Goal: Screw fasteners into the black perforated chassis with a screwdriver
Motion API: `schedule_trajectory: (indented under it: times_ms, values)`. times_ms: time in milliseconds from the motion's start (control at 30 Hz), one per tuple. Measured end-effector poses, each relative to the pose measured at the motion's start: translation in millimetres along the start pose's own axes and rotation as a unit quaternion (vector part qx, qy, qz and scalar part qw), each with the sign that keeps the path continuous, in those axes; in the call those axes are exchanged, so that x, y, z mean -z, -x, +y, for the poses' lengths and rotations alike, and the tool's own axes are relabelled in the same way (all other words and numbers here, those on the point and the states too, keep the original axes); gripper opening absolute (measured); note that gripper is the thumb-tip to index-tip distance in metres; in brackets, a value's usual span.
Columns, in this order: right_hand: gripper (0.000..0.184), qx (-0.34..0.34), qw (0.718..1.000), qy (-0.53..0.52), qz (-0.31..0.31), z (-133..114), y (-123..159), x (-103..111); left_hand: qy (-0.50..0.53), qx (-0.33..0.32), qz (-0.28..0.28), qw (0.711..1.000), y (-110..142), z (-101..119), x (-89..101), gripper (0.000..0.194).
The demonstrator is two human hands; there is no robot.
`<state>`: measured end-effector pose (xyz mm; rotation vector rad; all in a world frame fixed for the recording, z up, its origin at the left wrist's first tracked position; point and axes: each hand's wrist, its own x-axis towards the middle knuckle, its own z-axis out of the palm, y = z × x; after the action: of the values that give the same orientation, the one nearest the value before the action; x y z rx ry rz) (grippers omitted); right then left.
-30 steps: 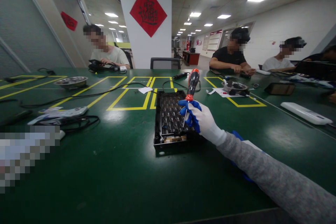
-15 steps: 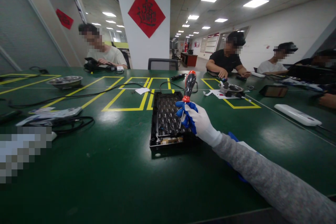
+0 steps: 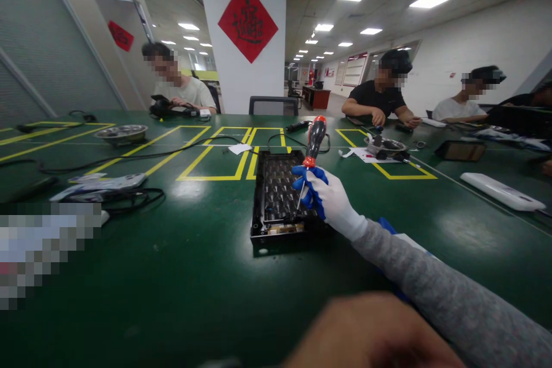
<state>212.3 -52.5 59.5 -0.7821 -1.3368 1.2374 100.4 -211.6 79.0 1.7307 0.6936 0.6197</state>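
My right hand (image 3: 325, 195), in a white glove with blue fingertips, is closed around the shaft of a screwdriver (image 3: 316, 141) just below its red and black handle. The handle points up, and the thin shaft slants down over a black rectangular housing (image 3: 255, 224) on the green table. Inside the housing is a dark panel (image 3: 278, 187) with a repeating pattern, and a strip of circuit board (image 3: 285, 229) shows at its near end. A bare hand, apparently my left hand (image 3: 375, 330), is blurred at the bottom edge, close to the camera. Its fingers cannot be made out.
A blue and white glove (image 3: 407, 238) lies partly under my right forearm. To the left are a metal bowl (image 3: 123, 134), black cables (image 3: 142, 201) and a white power strip. Another bowl (image 3: 388, 145) and a white device (image 3: 502, 191) stand right. Several people sit across the table.
The bare hand has come into view at the bottom. The view has shifted slightly to the left. My right hand keeps the screwdriver in about the same place over the housing.
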Motion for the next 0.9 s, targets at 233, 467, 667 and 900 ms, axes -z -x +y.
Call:
schedule_trajectory:
  times_ms: [233,467,667,900]
  values:
    - [0.034,0.008,1.0,0.027,0.007,-1,1,-2,-0.229,-0.088,0.286,0.927,-61,-29,134.5,0.027]
    - [0.034,0.037,0.998,0.056,-0.005,6,0,-1,-0.086,-0.023,0.069,0.994,-82,-66,146.7,0.025]
    - [0.037,0.02,0.998,0.044,-0.034,2,2,-1,-0.09,-0.053,0.095,0.99,-78,-68,144.5,0.02]
    - [0.032,0.034,0.998,0.036,-0.031,5,1,-1,-0.096,-0.046,0.112,0.988,-80,-71,142.3,0.02]
